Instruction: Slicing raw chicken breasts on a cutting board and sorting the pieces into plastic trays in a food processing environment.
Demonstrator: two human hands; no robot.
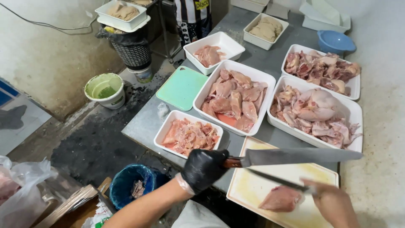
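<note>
A: Chicken piece (280, 199) lies on the pale cutting board (270, 177), lower right of the frame, just beside the right hand (333, 202).

B: Hands?

A: Left hand (203, 168), in a black glove, is clamped around the wooden handle of a large knife (295, 156); the blade runs flat toward the right, above the board. The right hand is bare and seems closed on a thin dark rod (274, 179), likely a sharpening steel, which crosses under the blade. Its grip is partly out of frame, so that is only a reading.

B: Step in hand?

A: Judged: the blade is being honed or readied, with no cut yet begun in the piece.

B: Next move calls for?

A: Freeing the right hand to steady the meat, then bringing the edge down onto it, fingers kept clear.

B: Surroundings?

A: Grey surface (143, 122) carries white trays of raw chicken: one small at centre left (188, 136), a big one in the middle (234, 99), two at upper right (316, 112). A green cutting board (181, 88) lies beside them.
</note>
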